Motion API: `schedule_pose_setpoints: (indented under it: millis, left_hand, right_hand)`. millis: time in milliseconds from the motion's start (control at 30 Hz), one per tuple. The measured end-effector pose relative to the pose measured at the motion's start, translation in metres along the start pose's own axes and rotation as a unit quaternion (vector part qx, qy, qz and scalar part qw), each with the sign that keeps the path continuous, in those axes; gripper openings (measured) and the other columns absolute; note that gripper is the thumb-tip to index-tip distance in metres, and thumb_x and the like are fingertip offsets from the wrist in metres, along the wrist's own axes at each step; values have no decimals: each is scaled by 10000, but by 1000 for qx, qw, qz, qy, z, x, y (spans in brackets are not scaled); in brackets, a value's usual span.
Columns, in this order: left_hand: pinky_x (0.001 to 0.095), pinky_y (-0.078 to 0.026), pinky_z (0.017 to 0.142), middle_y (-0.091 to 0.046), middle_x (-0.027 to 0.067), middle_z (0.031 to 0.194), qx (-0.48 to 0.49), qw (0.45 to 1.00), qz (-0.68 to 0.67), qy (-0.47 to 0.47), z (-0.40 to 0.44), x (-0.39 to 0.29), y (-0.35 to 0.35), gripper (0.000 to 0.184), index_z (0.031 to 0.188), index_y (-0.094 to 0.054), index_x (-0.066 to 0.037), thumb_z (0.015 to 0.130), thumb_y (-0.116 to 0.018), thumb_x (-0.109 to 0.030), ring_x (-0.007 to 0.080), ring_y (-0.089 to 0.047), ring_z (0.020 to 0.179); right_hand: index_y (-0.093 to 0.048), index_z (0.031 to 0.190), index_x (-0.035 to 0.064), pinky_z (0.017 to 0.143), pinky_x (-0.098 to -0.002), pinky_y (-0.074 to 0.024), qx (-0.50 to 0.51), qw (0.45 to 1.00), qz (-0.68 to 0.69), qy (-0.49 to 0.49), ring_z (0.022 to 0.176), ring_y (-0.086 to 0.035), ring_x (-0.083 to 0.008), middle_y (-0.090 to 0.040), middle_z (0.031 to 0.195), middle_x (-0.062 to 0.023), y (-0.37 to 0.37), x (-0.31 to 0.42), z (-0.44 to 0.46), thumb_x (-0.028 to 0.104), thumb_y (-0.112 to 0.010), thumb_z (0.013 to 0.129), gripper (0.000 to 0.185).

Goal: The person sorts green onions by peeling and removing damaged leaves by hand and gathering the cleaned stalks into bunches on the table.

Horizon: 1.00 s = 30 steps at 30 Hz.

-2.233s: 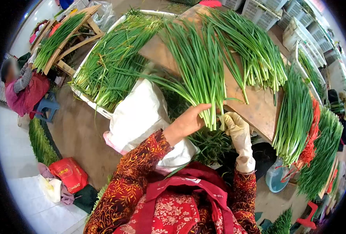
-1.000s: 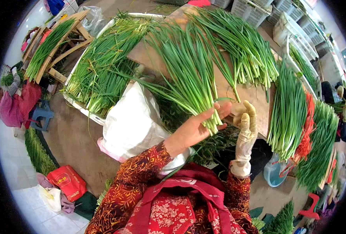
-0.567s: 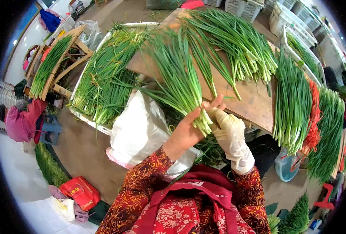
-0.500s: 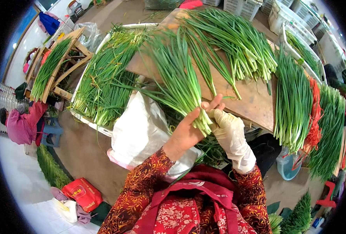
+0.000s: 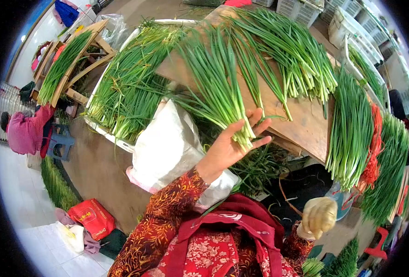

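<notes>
A bunch of garlic chives (image 5: 223, 83) lies across my bare left hand (image 5: 227, 143), its pale stem ends between the thumb and the loosely spread fingers. The green tips point away over the wooden board (image 5: 301, 129). My right hand (image 5: 320, 217), in a pale glove, is low on the right, apart from the bunch and beside a light blue bucket (image 5: 343, 205). Its fingers are curled closed, and what they hold, if anything, is hidden. A thin brown strip (image 5: 287, 198) shows just left of that glove.
More chives (image 5: 301, 55) lie on the board, with another row (image 5: 349, 134) and red ties (image 5: 374, 143) at right. A white crate (image 5: 91, 117) of loose chives stands left, near a white sack (image 5: 163, 147). A person in pink (image 5: 27, 131) is far left.
My right hand has left the stem ends and moved down and right, closed. The fingers of my left hand have spread under the bunch, which stays in place. The view has shifted slightly.
</notes>
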<state>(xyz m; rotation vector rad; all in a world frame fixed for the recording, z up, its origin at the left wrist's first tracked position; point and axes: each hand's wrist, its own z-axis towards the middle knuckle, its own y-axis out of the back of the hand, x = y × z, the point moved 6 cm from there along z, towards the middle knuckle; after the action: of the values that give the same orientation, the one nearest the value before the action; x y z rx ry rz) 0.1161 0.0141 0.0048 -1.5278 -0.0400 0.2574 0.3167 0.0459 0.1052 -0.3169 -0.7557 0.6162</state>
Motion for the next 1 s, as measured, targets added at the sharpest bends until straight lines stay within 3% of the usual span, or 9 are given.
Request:
schedule_pose_setpoints:
  millis: [33,100,233,300,433,667,700,833,1000]
  left_hand:
    - [560,-256,1005,-515,29,1202,1,1000,0,-3,-1,0,0,256,1122,-492,-104,871,-493,-154,283,-328,1244]
    - [555,-258,1007,-502,29,1218,-7,1000,-1,6,0,3,1,274,1143,-482,-100,871,-485,-133,276,-335,1240]
    - [516,-313,995,-493,53,1224,-20,998,51,-4,-1,1,6,380,1225,-420,-106,855,-507,-123,269,-391,1204]
    - [469,-382,961,-505,70,1201,-44,995,83,13,-2,3,13,429,1244,-397,-84,838,-536,-108,249,-484,1115]
    - [428,-456,881,-536,76,1139,-99,984,147,39,-8,9,35,419,1220,-413,-74,830,-559,-118,215,-547,1012]
    - [339,-488,795,-555,47,1064,-115,956,256,86,-19,20,40,356,1161,-454,-59,837,-563,-160,169,-560,941]
    - [327,-481,806,-553,43,1065,-115,947,285,89,-21,22,40,345,1152,-462,-54,841,-557,-170,161,-557,938]
    - [317,-462,840,-548,27,1072,-70,956,269,96,-21,23,49,334,1137,-475,-43,852,-542,-204,147,-551,950]
    - [417,-434,875,-560,47,1090,-68,989,107,80,-14,25,6,273,1104,-479,-112,866,-535,-234,212,-521,1056]
  right_hand:
    - [-557,822,11,432,-286,-458,-130,955,-142,-227,484,-563,-128,-595,589,-87,13,-34,0,68,-559,781,70]
    - [-556,1036,30,513,-280,-481,-348,613,-383,-597,520,-573,-161,-582,571,-67,37,-51,-37,109,-619,742,311]
    - [-533,1116,100,545,-255,-447,-345,475,-655,-476,546,-538,-100,-565,623,-32,72,-35,-28,172,-621,788,347]
    - [-536,1103,54,617,-221,-436,-442,660,-519,-317,647,-518,-93,-553,713,-1,71,-33,-8,131,-591,824,295]
    - [-548,1068,40,698,-250,-452,-319,629,-653,-275,735,-577,-154,-592,856,-61,66,-43,53,141,-588,815,275]
    - [-520,1091,-3,696,-329,-483,-211,547,-624,-516,818,-621,-236,-611,934,-150,97,-94,62,373,-664,725,544]
    - [-514,1087,4,666,-367,-478,-140,465,-749,-451,776,-617,-288,-613,892,-167,100,-100,57,446,-664,700,606]
    - [-491,1130,42,685,-356,-466,-222,543,-659,-471,789,-607,-295,-614,865,-160,91,-97,53,437,-614,754,559]
    - [-463,1185,41,865,-325,-396,-465,703,-521,-134,1016,-507,-222,-512,1131,-114,71,-61,32,420,-401,879,492]
